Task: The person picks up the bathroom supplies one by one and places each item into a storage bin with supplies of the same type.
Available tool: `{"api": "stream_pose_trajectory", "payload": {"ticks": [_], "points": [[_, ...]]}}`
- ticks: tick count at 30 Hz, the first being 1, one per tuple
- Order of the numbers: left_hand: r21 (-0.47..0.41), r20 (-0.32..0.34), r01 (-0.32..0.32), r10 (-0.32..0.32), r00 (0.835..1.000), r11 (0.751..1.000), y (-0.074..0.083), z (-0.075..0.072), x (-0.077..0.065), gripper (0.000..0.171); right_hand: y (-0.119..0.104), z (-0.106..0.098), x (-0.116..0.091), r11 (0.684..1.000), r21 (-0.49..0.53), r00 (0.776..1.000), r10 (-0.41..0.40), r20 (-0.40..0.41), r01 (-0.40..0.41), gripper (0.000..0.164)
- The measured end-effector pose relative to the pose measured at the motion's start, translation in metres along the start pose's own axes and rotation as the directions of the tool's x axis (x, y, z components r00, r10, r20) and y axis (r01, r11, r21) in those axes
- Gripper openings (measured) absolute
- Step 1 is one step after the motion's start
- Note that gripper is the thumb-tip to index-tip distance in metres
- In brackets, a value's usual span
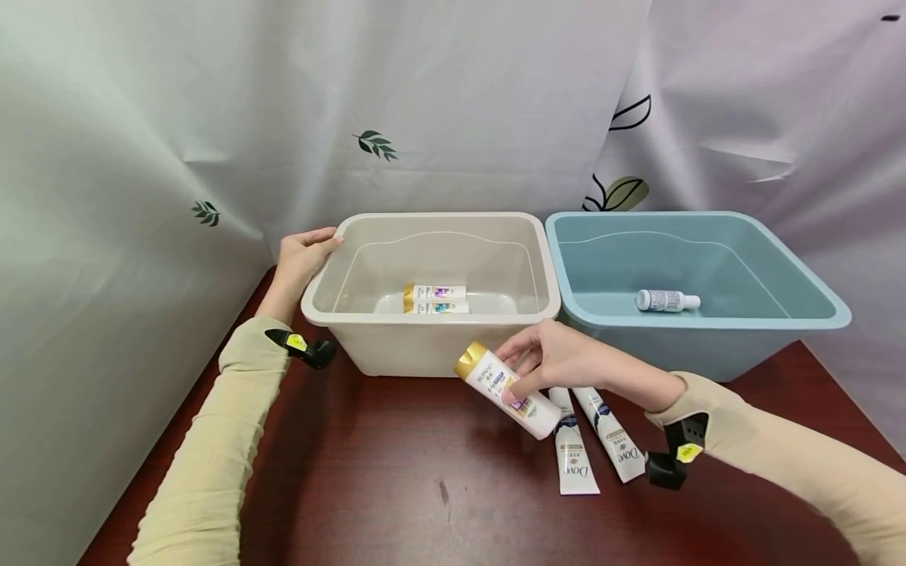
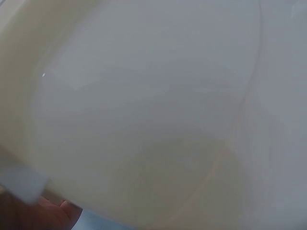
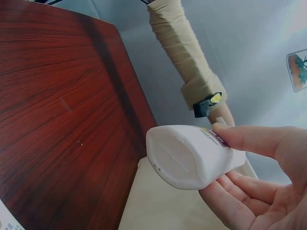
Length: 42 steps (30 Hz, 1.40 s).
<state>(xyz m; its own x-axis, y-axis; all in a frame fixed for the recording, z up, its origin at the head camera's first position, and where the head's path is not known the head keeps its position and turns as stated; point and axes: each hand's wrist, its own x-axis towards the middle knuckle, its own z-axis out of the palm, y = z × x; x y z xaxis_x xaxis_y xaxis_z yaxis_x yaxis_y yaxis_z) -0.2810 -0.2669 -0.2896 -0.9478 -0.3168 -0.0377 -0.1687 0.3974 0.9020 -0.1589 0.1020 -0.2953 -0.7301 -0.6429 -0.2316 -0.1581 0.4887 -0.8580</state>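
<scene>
My right hand (image 1: 559,354) pinches a white shampoo bottle (image 1: 520,401) with a gold cap between thumb and fingers. It is tilted in front of the beige bin (image 1: 396,346), with its cap toward the upper left. In the right wrist view the flat base of the shampoo bottle (image 3: 175,158) faces the camera. My left hand (image 1: 300,255) grips the left rim of the beige bin near its back corner. Two similar gold-capped bottles (image 1: 439,292) lie side by side inside that bin. The bin's wall (image 2: 158,96) fills most of the left wrist view.
To the right, touching the beige bin, stands a blue bin (image 1: 708,322) with a small white bottle (image 1: 665,300) lying in it. Two white Dove tubes (image 1: 575,456) lie on the dark red table (image 1: 382,472) below my right hand. A pale curtain (image 1: 453,102) hangs behind the bins.
</scene>
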Motion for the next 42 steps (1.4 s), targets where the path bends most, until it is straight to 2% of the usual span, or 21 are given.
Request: {"api": "stream_pose_trajectory", "payload": {"ticks": [11, 25, 42], "points": [[-0.012, 0.001, 0.003, -0.003, 1.000, 1.000, -0.001, 0.000, 0.001, 0.046, -0.007, -0.003, 0.002, 1.000, 0.001, 1.000, -0.028, -0.006, 0.028, 0.045], [0.007, 0.003, -0.001, 0.001, 1.000, 1.000, -0.001, -0.001, 0.001, 0.047, -0.016, -0.008, 0.001, 1.000, 0.004, 1.000, 0.006, -0.017, -0.005, 0.047], [0.003, 0.007, -0.008, 0.008, 1.000, 1.000, -0.002, -0.001, 0.000, 0.047, -0.025, -0.011, -0.001, 1.000, -0.001, 0.999, -0.010, -0.031, 0.010, 0.048]]}}
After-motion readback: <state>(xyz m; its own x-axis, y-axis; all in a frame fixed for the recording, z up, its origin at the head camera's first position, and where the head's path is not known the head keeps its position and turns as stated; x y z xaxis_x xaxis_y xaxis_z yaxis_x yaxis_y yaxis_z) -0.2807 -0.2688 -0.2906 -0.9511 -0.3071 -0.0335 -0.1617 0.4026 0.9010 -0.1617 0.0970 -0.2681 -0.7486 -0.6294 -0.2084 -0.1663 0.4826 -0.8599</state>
